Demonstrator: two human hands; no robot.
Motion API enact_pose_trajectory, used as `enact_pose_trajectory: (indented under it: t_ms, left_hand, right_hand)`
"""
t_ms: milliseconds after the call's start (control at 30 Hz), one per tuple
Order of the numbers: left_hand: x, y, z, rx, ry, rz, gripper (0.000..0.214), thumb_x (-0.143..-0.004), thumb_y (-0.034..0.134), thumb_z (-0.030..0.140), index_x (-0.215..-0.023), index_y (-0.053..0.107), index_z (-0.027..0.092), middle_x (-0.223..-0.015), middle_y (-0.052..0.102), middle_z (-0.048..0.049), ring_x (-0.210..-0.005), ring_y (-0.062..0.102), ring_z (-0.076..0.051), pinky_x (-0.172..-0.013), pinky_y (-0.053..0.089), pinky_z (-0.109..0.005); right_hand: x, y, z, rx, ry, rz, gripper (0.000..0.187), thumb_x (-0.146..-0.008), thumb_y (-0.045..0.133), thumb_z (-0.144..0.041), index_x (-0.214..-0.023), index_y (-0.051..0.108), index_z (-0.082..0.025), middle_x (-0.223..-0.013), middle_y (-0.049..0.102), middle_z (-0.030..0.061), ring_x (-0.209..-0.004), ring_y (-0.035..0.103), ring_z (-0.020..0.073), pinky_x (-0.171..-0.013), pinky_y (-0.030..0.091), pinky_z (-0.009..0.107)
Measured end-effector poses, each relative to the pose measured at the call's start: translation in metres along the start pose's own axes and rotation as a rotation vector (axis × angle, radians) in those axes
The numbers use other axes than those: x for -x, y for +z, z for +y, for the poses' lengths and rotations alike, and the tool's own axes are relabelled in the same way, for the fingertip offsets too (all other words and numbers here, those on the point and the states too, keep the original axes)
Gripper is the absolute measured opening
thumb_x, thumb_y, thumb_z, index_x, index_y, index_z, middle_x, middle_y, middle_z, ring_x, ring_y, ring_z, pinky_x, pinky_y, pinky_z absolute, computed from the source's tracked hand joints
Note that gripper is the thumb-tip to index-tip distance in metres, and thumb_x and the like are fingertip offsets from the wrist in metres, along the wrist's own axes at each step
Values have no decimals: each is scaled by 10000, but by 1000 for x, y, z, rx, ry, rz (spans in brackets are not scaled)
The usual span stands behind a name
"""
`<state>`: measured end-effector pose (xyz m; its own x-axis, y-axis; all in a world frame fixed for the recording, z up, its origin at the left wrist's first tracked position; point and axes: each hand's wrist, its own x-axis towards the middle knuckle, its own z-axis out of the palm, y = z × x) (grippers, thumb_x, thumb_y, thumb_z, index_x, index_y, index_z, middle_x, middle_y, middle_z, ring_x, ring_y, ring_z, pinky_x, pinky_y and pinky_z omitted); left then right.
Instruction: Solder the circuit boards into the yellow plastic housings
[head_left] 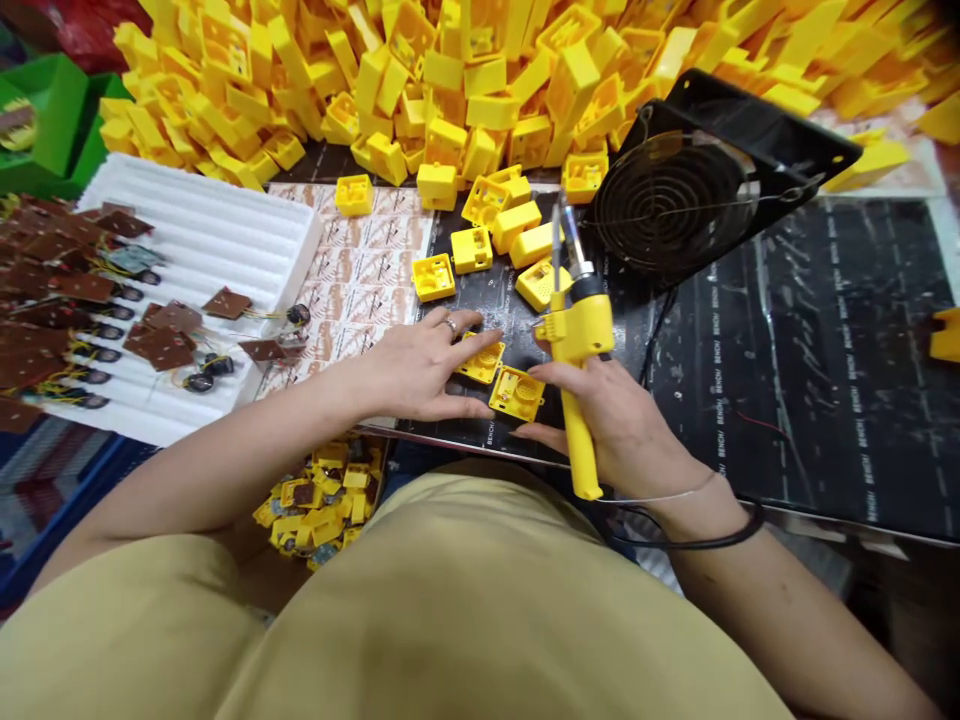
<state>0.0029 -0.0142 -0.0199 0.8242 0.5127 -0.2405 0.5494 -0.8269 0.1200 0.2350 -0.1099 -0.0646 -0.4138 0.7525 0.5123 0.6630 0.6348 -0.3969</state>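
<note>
My right hand point(619, 420) is closed round the handle of a yellow soldering gun point(576, 335), its metal tip pointing up and away from me. My left hand point(420, 365) lies on the black mat with fingers stretched out, touching a small yellow plastic case point(481, 360). A second yellow case point(517, 393) sits between the two hands, by my right fingertips. A ring shows on a left finger.
A huge heap of yellow plastic cases point(465, 80) fills the back. A black fan with wire guard point(675, 200) leans at right. A white foam tray point(202, 240) with brown circuit boards point(161, 345) sits at left. Assembled yellow parts point(322, 500) lie below the table edge.
</note>
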Motion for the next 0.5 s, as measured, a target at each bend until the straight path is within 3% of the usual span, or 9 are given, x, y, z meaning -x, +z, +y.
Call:
enact_pose_trajectory:
  t_ms: [67, 133, 300, 400, 500]
  left_hand:
    - [6, 2, -6, -20, 20, 41, 817, -899, 507, 686, -1490, 418, 129, -1505, 458, -212, -1292, 512, -344, -1004, 484, -443]
    - [8, 4, -7, -49, 23, 102, 731, -921, 525, 617, -1446, 470, 110, -1426, 546, -204, -1237, 554, -333, -996, 475, -444]
    - [-1, 3, 4, -108, -19, 124, 503, -904, 604, 503, -1241, 637, 131, -1133, 706, -153, -1072, 624, -327, -906, 474, -445]
    - [-2, -2, 13, -58, 57, 72, 552, -902, 606, 534, -1303, 613, 155, -1156, 701, -146, -1076, 625, -325, -947, 460, -464]
    - [10, -11, 12, 4, 84, 70, 743, -889, 619, 567, -1477, 449, 145, -1351, 610, -187, -1217, 571, -343, -1054, 418, -491]
  right_hand:
    - [-2, 4, -1, -19, -11, -26, 372, -927, 656, -321, -1241, 489, -213, -1065, 674, 89, -988, 677, 245, -866, 585, 401]
    - [-1, 6, -3, -15, 8, -11, 342, -929, 644, -247, -1235, 493, -224, -1048, 682, 70, -924, 687, 220, -802, 590, 359]
    - [13, -2, -6, 23, 109, 44, 490, -896, 669, -165, -1331, 456, -239, -1005, 683, 49, -922, 698, 217, -781, 593, 334]
    - [21, -6, -5, 7, 119, 5, 498, -904, 661, -163, -1347, 451, -251, -1011, 683, 42, -964, 701, 217, -807, 596, 329]
    - [26, -6, -3, -38, 99, -33, 498, -900, 675, -177, -1338, 449, -251, -1062, 680, 47, -979, 697, 211, -841, 595, 335]
